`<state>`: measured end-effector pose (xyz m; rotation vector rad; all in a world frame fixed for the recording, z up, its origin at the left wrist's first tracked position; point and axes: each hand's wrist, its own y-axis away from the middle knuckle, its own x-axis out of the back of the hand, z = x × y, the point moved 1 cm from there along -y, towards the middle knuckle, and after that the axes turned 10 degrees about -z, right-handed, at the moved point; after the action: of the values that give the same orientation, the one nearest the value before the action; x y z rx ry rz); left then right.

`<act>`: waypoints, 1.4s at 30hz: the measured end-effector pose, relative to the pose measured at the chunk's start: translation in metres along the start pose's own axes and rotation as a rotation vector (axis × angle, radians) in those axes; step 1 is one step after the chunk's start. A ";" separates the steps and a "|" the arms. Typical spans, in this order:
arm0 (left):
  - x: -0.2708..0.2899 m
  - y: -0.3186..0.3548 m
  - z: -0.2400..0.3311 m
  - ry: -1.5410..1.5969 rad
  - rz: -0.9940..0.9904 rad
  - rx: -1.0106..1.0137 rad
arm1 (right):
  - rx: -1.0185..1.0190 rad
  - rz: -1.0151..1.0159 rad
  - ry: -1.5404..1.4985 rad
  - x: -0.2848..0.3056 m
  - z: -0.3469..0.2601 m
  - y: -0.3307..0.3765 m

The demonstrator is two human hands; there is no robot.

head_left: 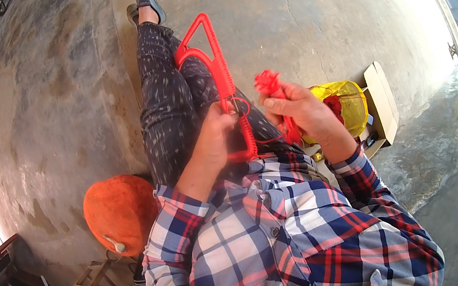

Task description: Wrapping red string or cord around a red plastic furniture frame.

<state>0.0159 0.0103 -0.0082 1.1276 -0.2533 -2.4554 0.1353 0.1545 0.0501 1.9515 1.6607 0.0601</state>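
Note:
My left hand is closed around the middle of a long red plastic frame with notched edges and a triangular loop at its far end. The frame lies lengthwise above my lap. To its right, my right hand grips a bundle of red cord, whose loose ends stick out above the fingers. A thin red strand loops by the left fingers, and another runs between the frame and the bundle. The frame's near end is slightly blurred over my dark patterned trousers.
Right of my lap stands a yellow mesh bag with red material inside, beside an open cardboard box. An orange rounded cushion sits at the left on the concrete floor. A small wooden frame is at lower left.

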 end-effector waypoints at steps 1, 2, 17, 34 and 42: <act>0.001 -0.001 -0.001 -0.008 0.004 0.000 | 0.076 0.010 -0.129 0.000 -0.009 0.005; 0.003 -0.002 -0.003 -0.011 0.002 0.001 | 0.154 0.021 -0.259 -0.003 -0.019 0.009; 0.019 -0.011 -0.012 -0.015 0.098 0.054 | 0.456 -0.666 -0.740 -0.088 -0.079 0.072; 0.015 -0.006 0.029 -1.010 0.390 -0.521 | 0.347 -0.178 0.718 0.012 -0.050 0.022; 0.019 0.007 0.008 -1.083 0.320 -0.130 | 0.168 0.073 0.756 -0.011 0.024 -0.046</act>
<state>0.0009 -0.0045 -0.0133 -0.3681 -0.5141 -2.4708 0.1013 0.1381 0.0134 2.2753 2.0943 0.7952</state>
